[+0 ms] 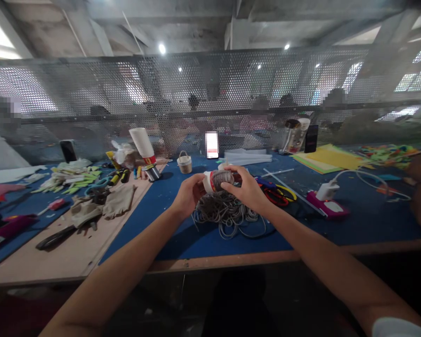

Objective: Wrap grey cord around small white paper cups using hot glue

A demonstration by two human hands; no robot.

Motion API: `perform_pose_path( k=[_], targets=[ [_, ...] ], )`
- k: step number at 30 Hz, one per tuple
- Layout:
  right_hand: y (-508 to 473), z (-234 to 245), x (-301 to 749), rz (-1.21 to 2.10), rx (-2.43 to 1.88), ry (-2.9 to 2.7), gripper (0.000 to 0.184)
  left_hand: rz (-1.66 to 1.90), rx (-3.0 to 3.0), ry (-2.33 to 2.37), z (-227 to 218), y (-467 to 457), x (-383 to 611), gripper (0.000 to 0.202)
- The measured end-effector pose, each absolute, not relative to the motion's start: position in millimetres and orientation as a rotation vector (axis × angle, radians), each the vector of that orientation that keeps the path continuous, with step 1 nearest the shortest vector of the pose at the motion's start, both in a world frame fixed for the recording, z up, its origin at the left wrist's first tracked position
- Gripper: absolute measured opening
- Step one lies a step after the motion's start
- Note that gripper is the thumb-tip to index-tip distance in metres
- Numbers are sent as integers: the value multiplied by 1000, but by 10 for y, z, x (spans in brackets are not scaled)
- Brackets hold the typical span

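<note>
My left hand [189, 194] is closed round the white rim end of a paper cup [208, 182] with a red band. Grey cord [221, 179] is wound round the cup's other part, and the cup lies tilted on its side in the air. My right hand [244, 187] has its thumb and fingers pressed on the wound cord. Directly below both hands, a loose tangled heap of grey cord [228, 215] rests on the blue table mat [136, 234]. The fingertips behind the cup are hidden.
Scissors [280, 194] lie right of the heap, near a purple power strip [328, 206] with a white charger. Behind stand a small basket-like cup [185, 164], a lit phone [212, 145] and stacked paper cups [142, 145]. Work gloves [119, 202] lie left. A perforated metal screen [196, 84] closes the back.
</note>
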State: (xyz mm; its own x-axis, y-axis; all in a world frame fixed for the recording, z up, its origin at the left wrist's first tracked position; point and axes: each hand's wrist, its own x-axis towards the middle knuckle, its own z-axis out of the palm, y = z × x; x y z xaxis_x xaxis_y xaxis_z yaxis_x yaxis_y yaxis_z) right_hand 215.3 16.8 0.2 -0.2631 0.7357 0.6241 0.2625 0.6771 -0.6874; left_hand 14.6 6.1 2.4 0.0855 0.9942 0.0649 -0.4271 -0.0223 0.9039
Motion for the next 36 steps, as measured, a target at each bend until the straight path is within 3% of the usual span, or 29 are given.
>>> perform_pose_path(
  k=[15, 36],
  targets=[
    [187, 68, 2173, 733, -811, -1678, 44, 1358, 976, 780, -7, 130, 74, 23],
    [244, 80, 2230, 732, -818, -1546, 44, 1410, 1061, 747, -21, 83, 104, 21]
  ],
)
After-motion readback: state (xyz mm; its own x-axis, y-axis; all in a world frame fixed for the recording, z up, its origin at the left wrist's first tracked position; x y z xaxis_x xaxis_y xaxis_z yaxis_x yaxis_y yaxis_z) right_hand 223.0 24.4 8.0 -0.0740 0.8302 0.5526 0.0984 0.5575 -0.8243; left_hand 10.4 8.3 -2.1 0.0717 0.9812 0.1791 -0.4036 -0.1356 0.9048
